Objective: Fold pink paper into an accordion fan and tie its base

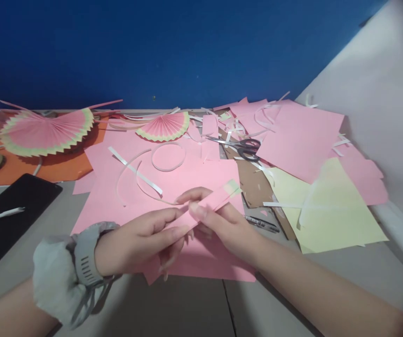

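Head view: folded pink paper [216, 199], long axis slanting up rightward, pinched by left hand [148, 234] low, right hand [231, 228] nearer its green tip [233, 188]

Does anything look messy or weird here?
Yes, toward the far right: white paper scraps lie scattered near the scissors, and pink sheets overlap at uneven angles. Untidy, but nothing seems spilled.
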The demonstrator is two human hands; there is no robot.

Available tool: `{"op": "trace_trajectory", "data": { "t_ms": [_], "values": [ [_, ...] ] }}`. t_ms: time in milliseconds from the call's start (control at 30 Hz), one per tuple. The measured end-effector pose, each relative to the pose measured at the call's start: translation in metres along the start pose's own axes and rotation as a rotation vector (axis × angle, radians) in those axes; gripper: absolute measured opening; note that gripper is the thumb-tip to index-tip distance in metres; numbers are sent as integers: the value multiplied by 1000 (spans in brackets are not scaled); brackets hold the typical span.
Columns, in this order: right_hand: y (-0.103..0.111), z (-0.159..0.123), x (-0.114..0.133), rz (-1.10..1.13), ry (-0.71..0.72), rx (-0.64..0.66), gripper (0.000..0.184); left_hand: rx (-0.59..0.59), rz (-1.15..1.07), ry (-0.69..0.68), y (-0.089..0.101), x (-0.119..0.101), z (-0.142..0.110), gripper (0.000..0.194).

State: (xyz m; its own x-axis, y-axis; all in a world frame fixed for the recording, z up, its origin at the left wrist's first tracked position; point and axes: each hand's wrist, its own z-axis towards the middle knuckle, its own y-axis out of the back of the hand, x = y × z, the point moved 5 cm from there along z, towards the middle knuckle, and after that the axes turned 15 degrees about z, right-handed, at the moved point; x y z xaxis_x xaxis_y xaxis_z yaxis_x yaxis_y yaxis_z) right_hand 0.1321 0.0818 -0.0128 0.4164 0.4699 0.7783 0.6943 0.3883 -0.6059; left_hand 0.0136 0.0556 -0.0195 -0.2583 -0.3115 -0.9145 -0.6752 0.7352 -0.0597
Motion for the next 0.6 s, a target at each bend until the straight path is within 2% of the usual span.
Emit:
{"op": "trace_trajectory", "data": {
  "t_ms": [67, 200, 300, 367, 500, 600],
  "values": [
    [3, 2, -1, 32, 15, -49, 21, -72, 54, -16, -1, -2, 1, 28],
    [9, 3, 4, -51, 89, -92, 35, -184, 60, -29, 0, -4, 1, 20],
    [11, 2, 7, -61, 124, -114, 41, -166, 18, -11, -1, -3, 1, 26],
    [12, 1, 7, -57, 131, -135, 41, -174, 74, -1, 0, -2, 1, 30],
    [12, -1, 9, -93, 150, -165, 40, -242, 297, 14, 1, -3, 0, 25],
    [8, 0, 11, -63, 157, -106, 29, -274, 332, 35, 1, -2, -1, 22]
  ]
}}
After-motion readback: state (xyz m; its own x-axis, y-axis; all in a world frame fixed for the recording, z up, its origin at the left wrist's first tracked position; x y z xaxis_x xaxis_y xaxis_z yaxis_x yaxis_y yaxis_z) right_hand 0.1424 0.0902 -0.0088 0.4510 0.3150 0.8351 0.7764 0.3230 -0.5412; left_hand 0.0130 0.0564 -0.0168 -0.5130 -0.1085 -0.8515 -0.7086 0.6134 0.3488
